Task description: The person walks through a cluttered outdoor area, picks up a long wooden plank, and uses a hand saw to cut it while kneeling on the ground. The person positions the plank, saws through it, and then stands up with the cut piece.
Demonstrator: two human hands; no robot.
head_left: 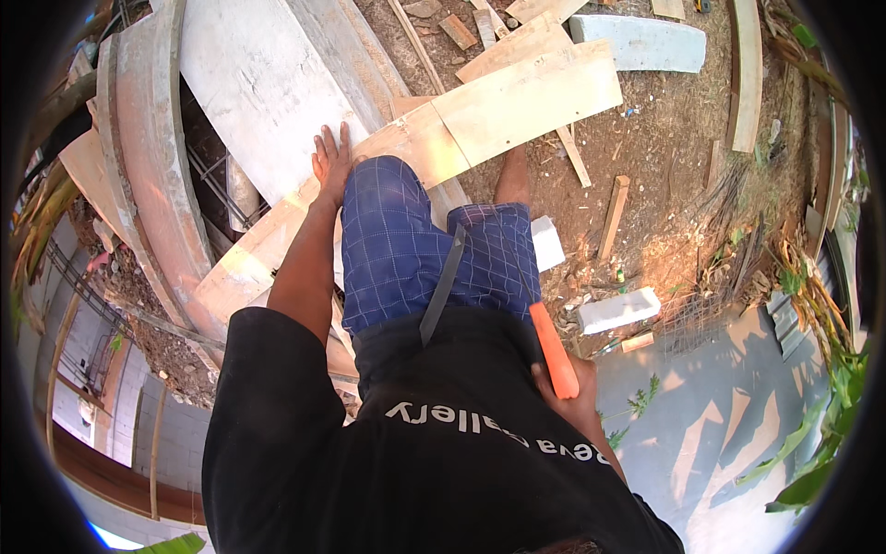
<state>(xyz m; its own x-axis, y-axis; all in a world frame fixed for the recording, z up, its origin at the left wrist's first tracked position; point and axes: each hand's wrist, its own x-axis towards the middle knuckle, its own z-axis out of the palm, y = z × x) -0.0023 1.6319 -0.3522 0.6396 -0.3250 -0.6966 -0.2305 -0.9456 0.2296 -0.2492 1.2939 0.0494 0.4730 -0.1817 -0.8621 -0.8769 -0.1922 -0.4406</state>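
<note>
My left hand [332, 164] lies with its fingers spread at the edge of a wide whitish board [263, 78], beside my bent left knee. A long pale wooden plank [535, 102] runs diagonally under that knee, with a thin dark line across it. In my closed right hand [574, 403], at my right hip, is the orange handle of what looks like a handsaw [552, 351]. Its blade, seen nearly edge-on against my blue checked shorts, is hard to make out. Part of my bare right leg shows beyond the shorts, beside the plank.
Curved concrete-like troughs [152, 157] lie on the left. A pale blue block [639, 43] sits at the far right, and a white block [618, 310] lies nearer. Wood offcuts [613, 217] and wire mesh [697, 323] litter the dirt. A grey sheet [664, 406] spreads at the right.
</note>
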